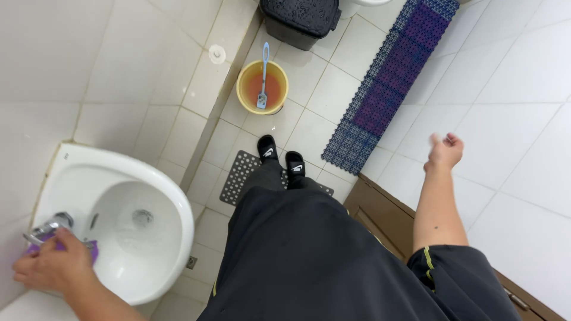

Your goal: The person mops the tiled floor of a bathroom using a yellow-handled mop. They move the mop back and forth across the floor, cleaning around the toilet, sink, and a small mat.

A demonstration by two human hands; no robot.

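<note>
Bathroom, tiled: left hand (53, 266) presses purple cloth (89, 249) by tap (50, 226) on sink (172, 202). I'd wipe w/ firm short strokes. Right hand (445, 151) loosely curled, empty.

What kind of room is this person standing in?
Most likely a small bathroom or washroom. A white wash basin with a metal tap is fixed to a tiled wall, the floor is tiled, and a yellow bucket holding a brush stands by a purple drainage mat.

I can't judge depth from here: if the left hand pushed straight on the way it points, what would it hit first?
The left hand rests on a purple cloth at the sink rim, pointing at the tap. It would probably meet the tap first, which it already seems to touch.
</note>
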